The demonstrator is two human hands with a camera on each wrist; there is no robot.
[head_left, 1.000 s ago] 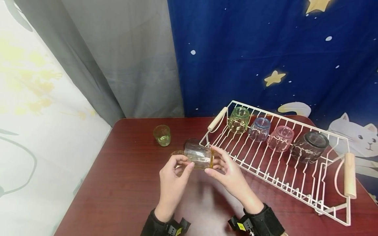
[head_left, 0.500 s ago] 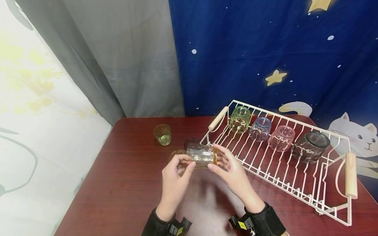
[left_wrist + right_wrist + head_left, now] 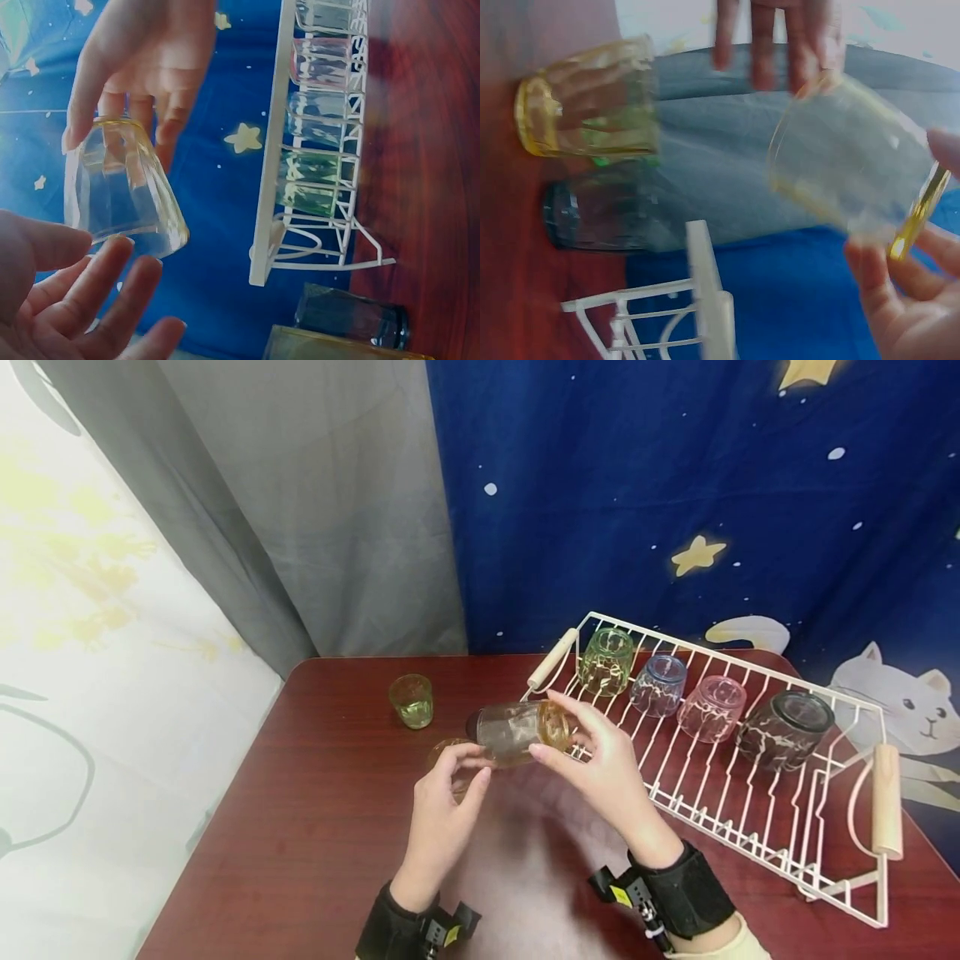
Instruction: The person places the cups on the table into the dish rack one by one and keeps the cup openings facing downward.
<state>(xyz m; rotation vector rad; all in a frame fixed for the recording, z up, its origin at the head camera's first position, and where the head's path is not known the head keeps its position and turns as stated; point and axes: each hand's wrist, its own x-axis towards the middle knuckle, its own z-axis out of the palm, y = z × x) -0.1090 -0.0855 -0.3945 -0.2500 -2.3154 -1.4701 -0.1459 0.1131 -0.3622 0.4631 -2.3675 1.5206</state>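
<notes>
My right hand (image 3: 592, 760) grips a pale yellow drinking glass (image 3: 513, 731) round its amber base, with thumb on one side and fingers on the other. The glass lies on its side in the air, mouth toward my left hand (image 3: 442, 814). In the right wrist view, a left fingertip (image 3: 825, 73) meets the rim. The left fingers and thumb stand apart, loosely bent, beside the mouth, as the left wrist view also shows. Another yellow glass (image 3: 585, 105) stands on the table, partly hidden behind my left hand in the head view. Next to it is a dark glass (image 3: 600, 210).
A white wire rack (image 3: 697, 814) with wooden handles takes up the right side. In it, upside down, sit a green glass (image 3: 606, 664), a blue glass (image 3: 658, 687), a pink glass (image 3: 711, 710) and a dark glass (image 3: 783, 733). Farther left stands a green glass (image 3: 412, 702).
My right hand has moved right and slightly up with the yellow glass and tilted it. The left hand's thumb and fingers have come off the glass's side to its rim.
</notes>
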